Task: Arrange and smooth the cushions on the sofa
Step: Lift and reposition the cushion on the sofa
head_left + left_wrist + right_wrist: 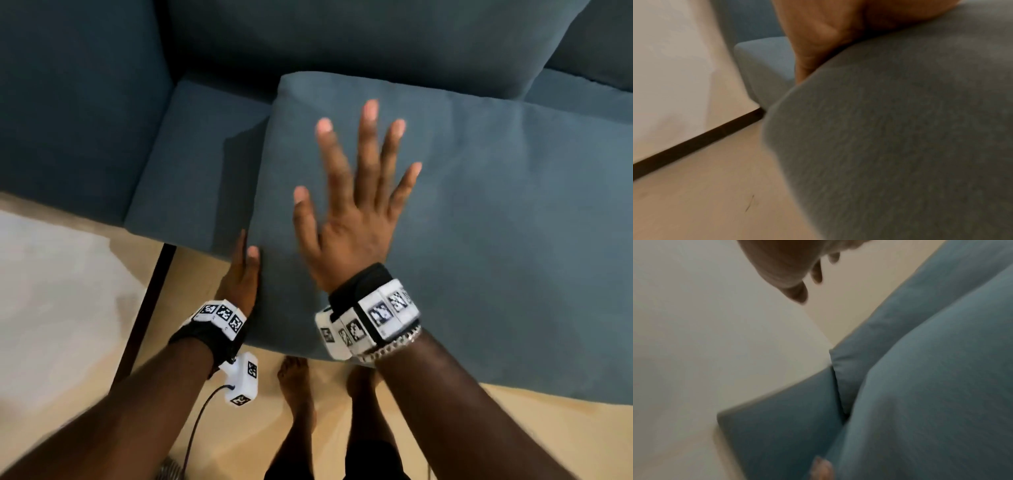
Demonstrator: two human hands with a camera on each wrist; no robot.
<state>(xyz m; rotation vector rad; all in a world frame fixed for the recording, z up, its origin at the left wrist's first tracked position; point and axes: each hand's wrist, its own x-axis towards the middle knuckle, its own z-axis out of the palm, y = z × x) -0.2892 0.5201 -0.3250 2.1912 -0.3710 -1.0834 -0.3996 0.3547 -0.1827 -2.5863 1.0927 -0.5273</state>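
Observation:
A blue seat cushion (496, 222) lies on the sofa, shifted right of the bare seat base (191, 164), with its front overhanging the floor. My left hand (245, 270) is laid against the cushion's front left corner, a finger straight along its side and the thumb on its top. The left wrist view shows the palm (818, 32) against the cushion (900, 146), with the fingertips hidden behind it. My right hand (356, 192) hovers over the cushion's top with fingers spread, blurred. In the right wrist view its fingers (789, 272) are off the cushion (941, 402).
The back cushion (342, 41) stands behind, with a second one (603, 41) at the right. The armrest (75, 102) closes the left end. A white wall (51, 291) with a dark skirting board (150, 301) runs beside it. My bare feet (298, 387) stand on the beige floor.

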